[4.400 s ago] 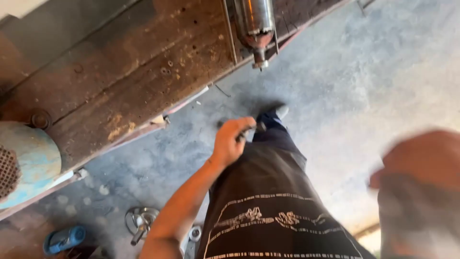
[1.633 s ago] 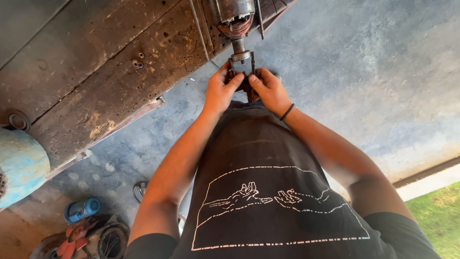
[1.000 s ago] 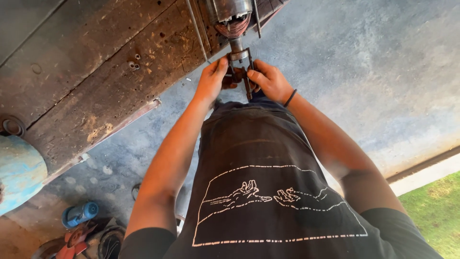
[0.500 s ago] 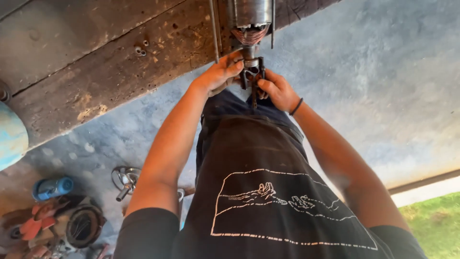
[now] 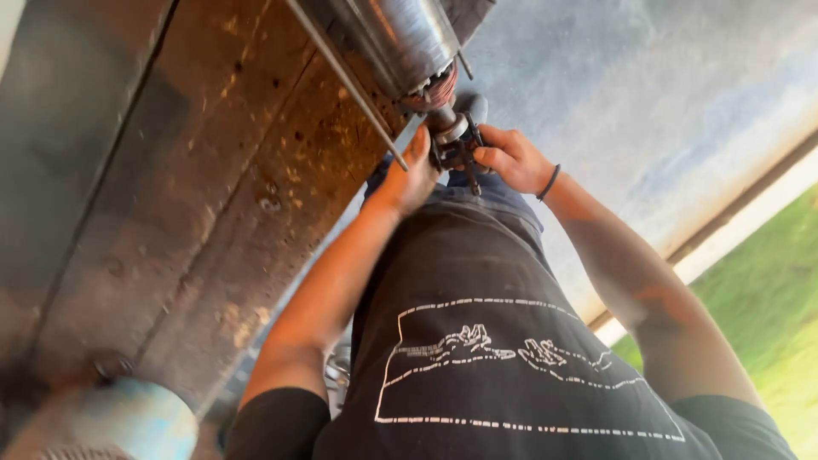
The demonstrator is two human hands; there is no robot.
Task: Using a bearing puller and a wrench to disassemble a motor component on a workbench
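A metal motor body lies on a worn wooden bench, its shaft end sticking out over the bench edge. A dark puller tool with thin arms is clamped on the shaft end. My left hand presses against the left side of the puller, fingers up along it. My right hand grips the puller from the right; a dark band sits on that wrist. A long thin rod runs along the motor body above my left hand.
A light blue round motor housing sits at the bench's lower left end. Grey concrete floor lies beyond the bench, ending at a raised edge with grass past it. Metal parts show dimly on the floor by my left arm.
The view has swung closer to the motor and bench. Both hands stay on the puller at the shaft end; the floor tools at lower left have left the view.
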